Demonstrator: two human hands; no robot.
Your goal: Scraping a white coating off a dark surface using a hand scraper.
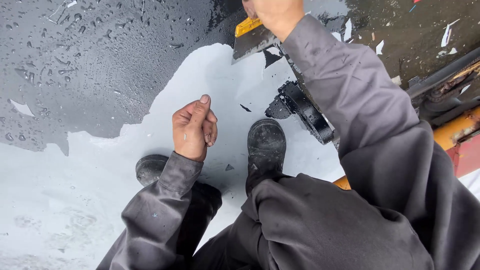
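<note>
My right hand (274,14) reaches to the top of the view and grips a scraper (250,39) with a yellow handle and a wide grey metal blade. The blade rests at the far edge of a white patch (210,75) on a dark wet surface (90,65). My left hand (194,128) hangs over the white patch with its fingers curled in a loose fist and nothing in it. Both arms are in grey sleeves. My two dark boots (266,145) stand on the white surface below the hands.
A black round fitting (305,110) sticks up just right of the boots. Yellow and red metal parts (462,135) and black hoses lie at the right edge. Water drops and white flakes (447,34) dot the dark surface.
</note>
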